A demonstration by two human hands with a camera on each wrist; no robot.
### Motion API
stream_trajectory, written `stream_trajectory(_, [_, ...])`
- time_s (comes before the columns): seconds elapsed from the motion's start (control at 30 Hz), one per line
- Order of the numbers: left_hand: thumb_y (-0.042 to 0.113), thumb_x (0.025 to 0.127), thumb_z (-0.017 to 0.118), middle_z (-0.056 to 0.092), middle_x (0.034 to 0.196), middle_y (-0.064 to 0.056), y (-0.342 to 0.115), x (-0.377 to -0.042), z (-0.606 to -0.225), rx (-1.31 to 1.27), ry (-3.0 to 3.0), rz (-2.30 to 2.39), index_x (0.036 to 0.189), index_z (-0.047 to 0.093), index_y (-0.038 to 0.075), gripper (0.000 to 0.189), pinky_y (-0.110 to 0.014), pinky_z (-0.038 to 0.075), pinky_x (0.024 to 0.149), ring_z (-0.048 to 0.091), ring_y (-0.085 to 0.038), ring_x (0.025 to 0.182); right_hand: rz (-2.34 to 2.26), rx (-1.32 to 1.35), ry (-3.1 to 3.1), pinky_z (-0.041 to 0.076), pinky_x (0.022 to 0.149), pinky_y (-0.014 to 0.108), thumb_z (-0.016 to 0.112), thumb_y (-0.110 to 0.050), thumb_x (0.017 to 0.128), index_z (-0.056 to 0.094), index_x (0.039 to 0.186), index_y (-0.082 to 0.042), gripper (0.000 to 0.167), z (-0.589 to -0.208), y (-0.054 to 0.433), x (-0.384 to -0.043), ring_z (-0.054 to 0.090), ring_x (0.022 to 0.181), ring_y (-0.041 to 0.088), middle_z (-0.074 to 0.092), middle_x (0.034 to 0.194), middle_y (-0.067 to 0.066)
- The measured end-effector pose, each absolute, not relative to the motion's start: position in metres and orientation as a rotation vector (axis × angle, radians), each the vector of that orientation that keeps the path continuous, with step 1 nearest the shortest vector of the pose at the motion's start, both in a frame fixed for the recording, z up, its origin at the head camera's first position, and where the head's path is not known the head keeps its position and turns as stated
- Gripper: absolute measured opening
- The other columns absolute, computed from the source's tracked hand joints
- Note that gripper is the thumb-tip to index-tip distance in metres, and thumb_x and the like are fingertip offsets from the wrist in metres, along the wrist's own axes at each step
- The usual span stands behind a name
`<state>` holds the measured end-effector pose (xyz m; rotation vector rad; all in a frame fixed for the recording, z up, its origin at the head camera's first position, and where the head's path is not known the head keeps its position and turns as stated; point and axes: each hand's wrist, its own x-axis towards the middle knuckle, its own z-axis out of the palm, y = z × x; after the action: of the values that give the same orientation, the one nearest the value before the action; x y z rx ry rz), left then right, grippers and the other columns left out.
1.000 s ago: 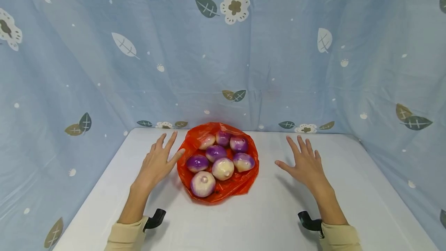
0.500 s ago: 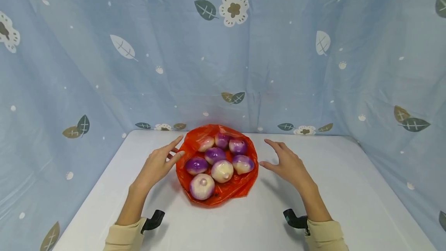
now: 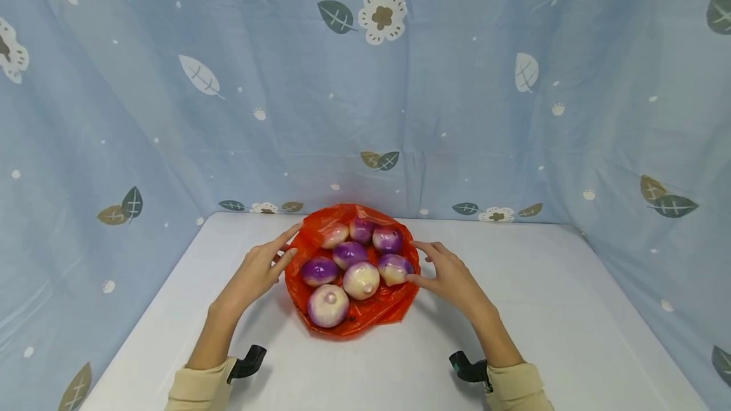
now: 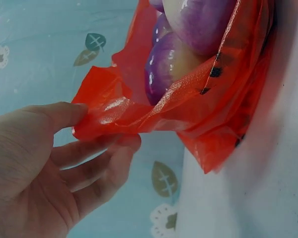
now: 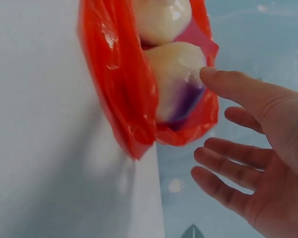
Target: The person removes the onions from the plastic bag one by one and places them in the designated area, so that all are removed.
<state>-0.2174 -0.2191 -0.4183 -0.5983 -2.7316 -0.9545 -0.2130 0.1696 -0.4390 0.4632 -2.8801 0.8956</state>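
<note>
A red plastic bag (image 3: pixel 394 309) lies on the white table with its mouth turned up. Several shiny purple-and-white onions (image 3: pixel 361 280) sit in it. My left hand (image 3: pixel 254 276) is at the bag's left rim. In the left wrist view its thumb (image 4: pixel 72 113) touches the rim while the loosely curved fingers (image 4: pixel 107 171) lie below, with a gap between. At the right side, my right hand (image 3: pixel 451 274) reaches the rim with parted fingers. Its thumb tip (image 5: pixel 208 74) appears over an onion (image 5: pixel 174 82) in the right wrist view; contact is unclear there.
White table (image 3: pixel 365 379) surface surrounds the bag. A blue curtain (image 3: pixel 297 100) with leaf and flower prints hangs behind and along both sides. Black wrist mounts (image 3: pixel 248 361) stick out inward from the beige sleeves (image 3: pixel 197 385).
My right hand has moved left from well beside the bag to its right rim. The left hand has turned slightly inward, and its fingers have come to the left rim. The bag keeps its place.
</note>
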Motion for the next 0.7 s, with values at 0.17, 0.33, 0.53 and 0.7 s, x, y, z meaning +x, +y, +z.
stream_trajectory(0.17, [0.015, 0.100, 0.056, 0.071, 0.102, -0.011, -0.220, -0.216, -0.417, -0.625, -2.698, -0.923, 0.151, 0.040, 0.027, 0.055, -0.020, 0.050, 0.050, 0.049, -0.004, 0.048, 0.883, 0.515, -2.858, 0.060, 0.083, 0.044, 0.081, -0.040, 0.079, 0.052, 0.140, -0.022, 0.070, -0.441, 0.161, -0.212, 0.063, 0.108, 0.030, 0.061, 0.125, 0.011])
stream_trajectory(0.33, [0.009, 0.100, 0.054, 0.068, 0.117, -0.012, -0.219, -0.217, -0.416, -0.656, -2.694, -0.890, 0.150, 0.041, 0.028, 0.055, -0.019, 0.050, 0.052, 0.050, -0.001, 0.051, 0.861, 0.558, -2.828, 0.060, 0.085, 0.045, 0.081, -0.036, 0.080, 0.053, 0.140, -0.023, 0.068, -0.445, 0.158, -0.211, 0.063, 0.107, 0.027, 0.062, 0.121, 0.010])
stream_trajectory(0.53, [0.011, 0.099, 0.056, 0.065, 0.089, -0.005, -0.219, -0.217, -0.421, -0.629, -2.699, -0.881, 0.145, 0.050, 0.022, 0.047, -0.017, 0.051, 0.053, 0.057, -0.008, 0.060, 0.874, 0.629, -2.788, 0.060, 0.084, 0.043, 0.083, -0.028, 0.078, 0.054, 0.139, -0.022, 0.068, -0.451, 0.155, -0.210, 0.064, 0.104, 0.027, 0.063, 0.117, 0.010])
stream_trajectory(0.7, [0.014, 0.098, 0.060, 0.071, 0.107, -0.009, -0.219, -0.218, -0.422, -0.601, -2.687, -0.935, 0.142, 0.054, 0.019, 0.045, -0.017, 0.052, 0.052, 0.063, -0.015, 0.072, 0.855, 0.655, -2.775, 0.058, 0.087, 0.046, 0.083, -0.025, 0.078, 0.055, 0.138, -0.023, 0.066, -0.452, 0.153, -0.210, 0.064, 0.105, 0.028, 0.064, 0.118, 0.012])
